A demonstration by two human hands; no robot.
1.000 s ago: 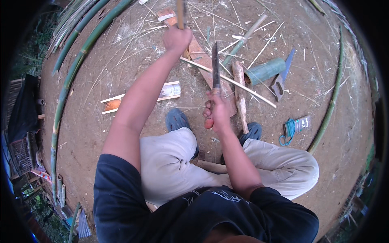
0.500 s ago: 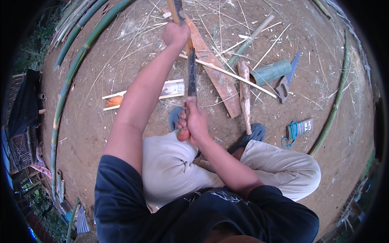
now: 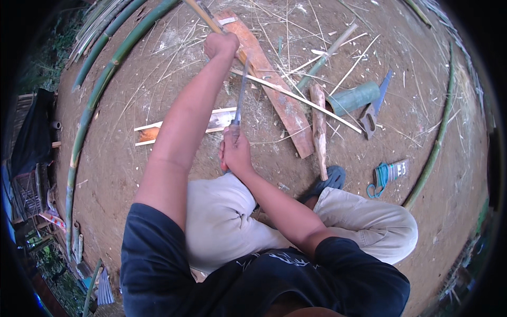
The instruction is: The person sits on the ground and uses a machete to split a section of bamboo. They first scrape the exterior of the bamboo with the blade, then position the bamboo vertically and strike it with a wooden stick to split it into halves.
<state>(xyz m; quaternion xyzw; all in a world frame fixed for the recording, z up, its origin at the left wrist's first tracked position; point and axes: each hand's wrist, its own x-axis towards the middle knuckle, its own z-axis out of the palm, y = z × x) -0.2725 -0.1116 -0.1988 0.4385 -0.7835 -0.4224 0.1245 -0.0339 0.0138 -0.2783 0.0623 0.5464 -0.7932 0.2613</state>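
Note:
My left hand [image 3: 222, 45] is closed round a split bamboo piece [image 3: 203, 15], which slants from the top edge down to the right. My right hand [image 3: 236, 152] grips a long knife [image 3: 242, 98] by its handle; a bit of red shows below the fist. The blade points away from me, seen nearly edge-on, and its tip lies by the near end of the bamboo piece. Whether blade and bamboo touch, I cannot tell. Beneath my left forearm a halved bamboo length [image 3: 147, 134] rests on the ground, partly hidden.
A reddish plank [image 3: 285, 113] lies ahead, with a wooden stick [image 3: 319, 127] beside it. To the right are a green bamboo tube [image 3: 355, 99], a handsaw [image 3: 377, 105] and a pouch with a teal cord [image 3: 390, 171]. Long bamboo poles [image 3: 90, 113] curve along the left. Thin slivers litter the dirt.
The bamboo piece's far end has swung left, with my left hand shifting slightly left. My right hand has moved left and a little away from me, and the blade has turned from broadside to edge-on.

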